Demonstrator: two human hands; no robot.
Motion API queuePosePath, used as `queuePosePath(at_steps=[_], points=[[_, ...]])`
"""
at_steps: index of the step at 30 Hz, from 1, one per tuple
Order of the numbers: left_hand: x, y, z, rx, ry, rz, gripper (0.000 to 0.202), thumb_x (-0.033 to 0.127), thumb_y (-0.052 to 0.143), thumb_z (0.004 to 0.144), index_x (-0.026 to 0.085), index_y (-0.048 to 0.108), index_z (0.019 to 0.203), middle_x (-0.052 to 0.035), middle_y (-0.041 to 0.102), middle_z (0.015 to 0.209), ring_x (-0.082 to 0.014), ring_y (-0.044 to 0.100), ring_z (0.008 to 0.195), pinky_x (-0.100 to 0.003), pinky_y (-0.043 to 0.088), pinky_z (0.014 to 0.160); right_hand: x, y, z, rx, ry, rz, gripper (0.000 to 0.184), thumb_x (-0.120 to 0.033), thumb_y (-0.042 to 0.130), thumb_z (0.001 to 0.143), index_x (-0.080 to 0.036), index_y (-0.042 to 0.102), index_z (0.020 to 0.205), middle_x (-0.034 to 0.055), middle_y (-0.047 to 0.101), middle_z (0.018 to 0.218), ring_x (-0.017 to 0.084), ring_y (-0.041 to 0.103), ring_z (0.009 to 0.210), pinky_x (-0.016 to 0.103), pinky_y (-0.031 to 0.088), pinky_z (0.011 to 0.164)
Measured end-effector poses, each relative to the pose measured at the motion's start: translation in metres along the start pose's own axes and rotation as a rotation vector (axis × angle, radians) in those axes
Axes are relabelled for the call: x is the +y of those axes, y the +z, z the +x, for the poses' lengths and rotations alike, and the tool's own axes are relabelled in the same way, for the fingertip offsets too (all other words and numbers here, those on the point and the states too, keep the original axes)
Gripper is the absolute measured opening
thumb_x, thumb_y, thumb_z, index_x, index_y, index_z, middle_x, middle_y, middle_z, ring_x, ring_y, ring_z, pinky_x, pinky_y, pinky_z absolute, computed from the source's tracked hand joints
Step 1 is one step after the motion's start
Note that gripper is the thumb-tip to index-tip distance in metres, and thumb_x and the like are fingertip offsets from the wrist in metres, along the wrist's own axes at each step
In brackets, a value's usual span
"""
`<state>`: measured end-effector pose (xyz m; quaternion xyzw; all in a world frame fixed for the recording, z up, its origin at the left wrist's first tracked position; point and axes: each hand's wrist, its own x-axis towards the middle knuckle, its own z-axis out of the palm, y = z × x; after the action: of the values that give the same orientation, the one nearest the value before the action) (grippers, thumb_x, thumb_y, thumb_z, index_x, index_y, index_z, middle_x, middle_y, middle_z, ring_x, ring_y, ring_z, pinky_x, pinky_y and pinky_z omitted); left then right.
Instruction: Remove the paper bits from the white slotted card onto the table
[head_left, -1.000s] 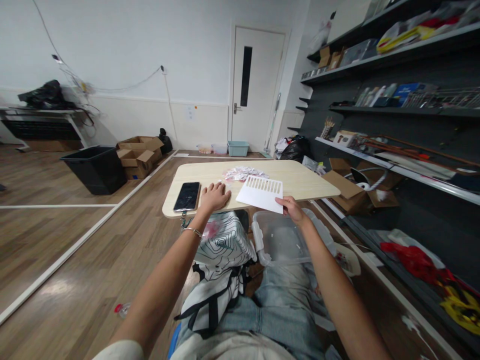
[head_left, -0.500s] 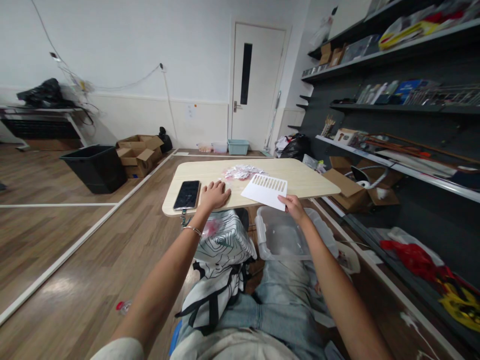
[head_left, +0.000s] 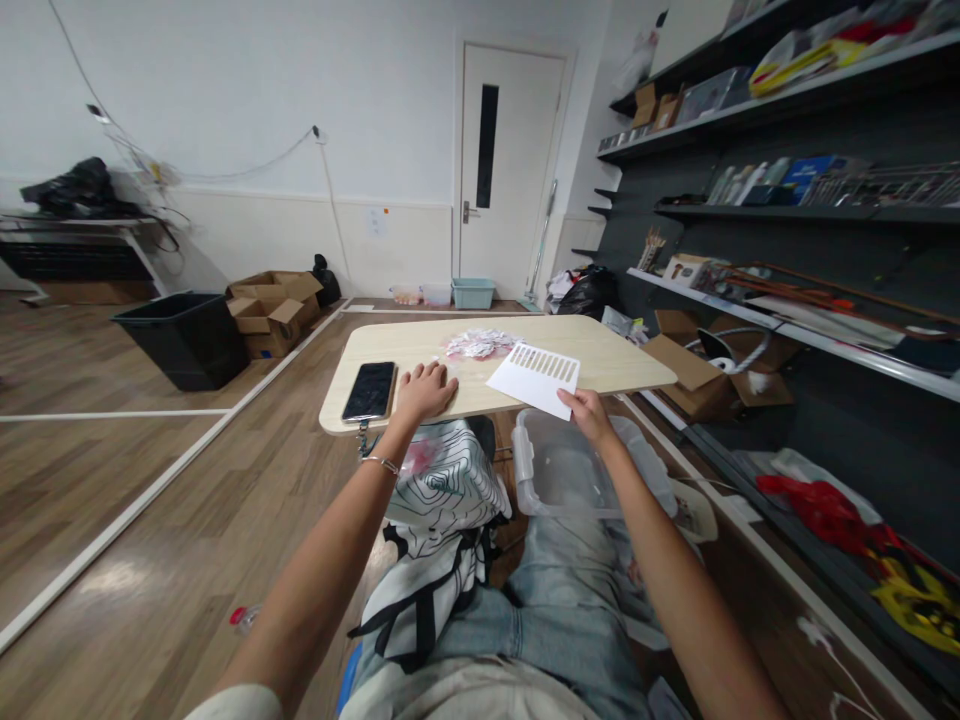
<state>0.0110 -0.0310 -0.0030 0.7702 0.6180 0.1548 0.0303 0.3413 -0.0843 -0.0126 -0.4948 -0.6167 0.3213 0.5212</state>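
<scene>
Left hand (head_left: 426,388) lies flat, palm down, on the bench (head_left: 600,355) near its front edge, fingers loosely spread, gripping nothing; phone (head_left: 370,391) sits just beside it to the left, face up. Right hand (head_left: 589,412) is closed in a pinch on the near corner of a white sheet (head_left: 536,378), thumb on top; the sheet has a row of narrow strips along its far edge and reaches over the bench front, near corner hanging past the edge; can't tell if the far part rests on the wood or floats just above. Pile of small paper bits (head_left: 480,344) lies beyond the sheet, mid-bench, apart from both hands. Clear plastic bin (head_left: 570,470) stands on the floor under the right forearm.

Judged step: sheet being handled w/ one hand, other hand bracing on the bench. A one-corner hold leaves the paper floppy; any further handling prob. calls for a 2nd grip or flat support, w/o brushing the paper bits.
</scene>
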Motion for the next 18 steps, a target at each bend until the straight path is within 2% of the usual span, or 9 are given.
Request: queuePosePath(at_steps=[6,18], points=[[0.002,-0.002,-0.002,0.005,0.005,0.011,0.051,0.055,0.030,0.102,0.028,0.057,0.137,-0.0074,0.046,0.162,-0.0322,0.041,0.146,-0.055,0.031,0.118,0.000,0.000,-0.003,0.043,-0.062,-0.094,0.054,-0.070,0.066,0.075,-0.018,0.059,0.060,0.0012,0.054,0.058,0.017,0.048,0.062,0.029,0.038,0.059],[0.003,-0.003,-0.006,0.017,0.015,0.013,0.050,0.054,0.030,0.103,0.026,0.059,0.131,-0.0091,0.052,0.157,-0.0311,0.044,0.142,-0.053,0.033,0.118,0.000,-0.010,-0.020,0.254,-0.177,-0.277,0.055,-0.064,0.060,0.083,-0.022,0.042,0.053,-0.0013,0.036,0.052,0.014,0.036,0.056,0.028,0.028,0.051]])
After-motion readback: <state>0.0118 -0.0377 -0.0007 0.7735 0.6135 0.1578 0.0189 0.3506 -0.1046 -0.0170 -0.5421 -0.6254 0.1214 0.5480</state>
